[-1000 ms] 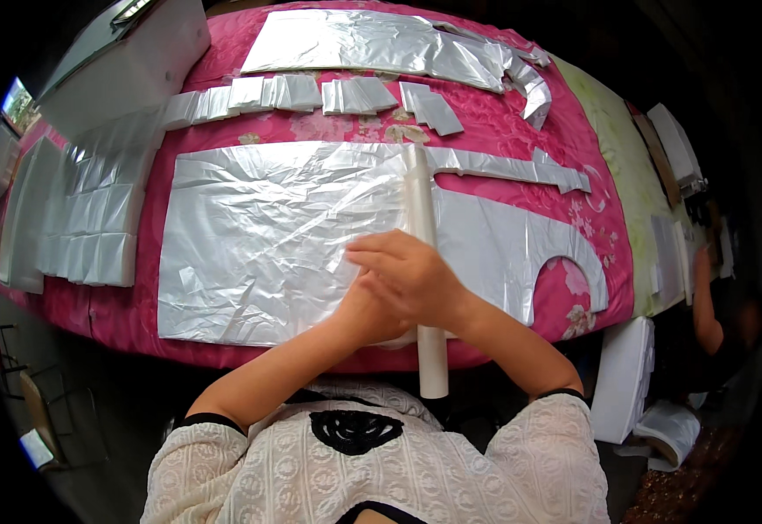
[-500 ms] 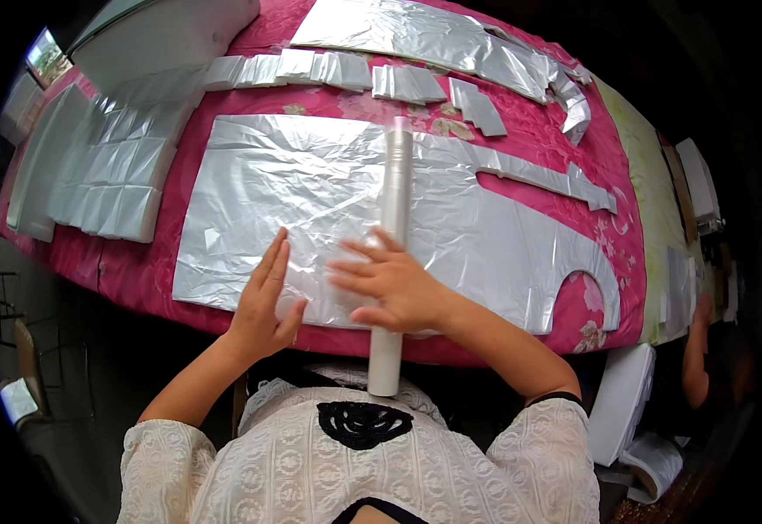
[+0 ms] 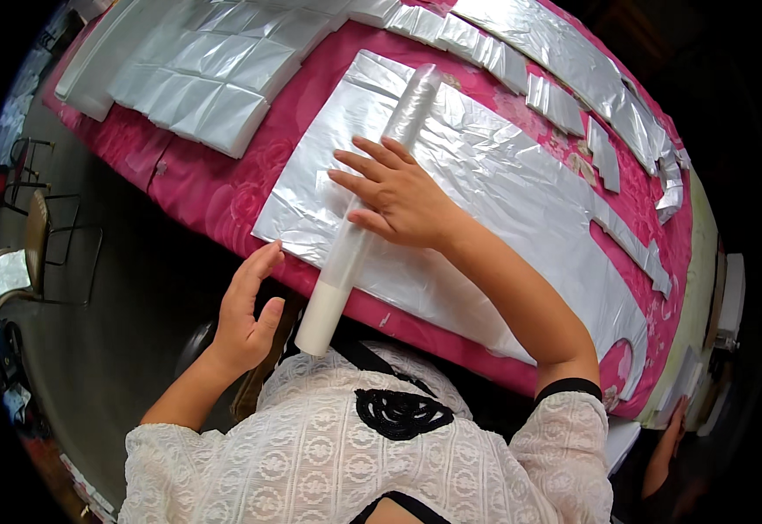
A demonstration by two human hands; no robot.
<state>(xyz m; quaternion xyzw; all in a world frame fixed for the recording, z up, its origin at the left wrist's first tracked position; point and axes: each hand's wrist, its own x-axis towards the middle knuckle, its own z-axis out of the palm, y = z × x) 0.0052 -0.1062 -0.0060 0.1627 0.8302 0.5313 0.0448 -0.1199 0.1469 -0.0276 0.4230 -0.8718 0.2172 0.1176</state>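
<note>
Across the centre, slanting from 1 to 7 o'clock: long film roll [image 3: 346, 258], its low end overhanging the near table edge. Under it, broad film sheet [image 3: 520, 218], cut into curved strips toward 3 and 4 o'clock. Right hand [image 3: 398, 192] laid over the roll's middle, fingers spread wide; pressure impossible to tell. Left hand [image 3: 250, 314] at 8 o'clock, fingers together, thumb apart, nothing held; just beside the sheet's near corner, contact impossible to tell. Past it toward 9, room over grey floor [image 3: 127, 306] as far as a chair [image 3: 36, 231]. Between sheet and packet stacks [image 3: 197, 87] at 11, a band of pink cloth [image 3: 241, 188]. Roll smooth, cylindrical, clear plastic, milky at the low end. Sheet silvery, glossy, creased. Cloth floral. Stacks blocky, whitish, translucent. At 1, packet row [image 3: 486, 52], thin and overlapping.
</note>
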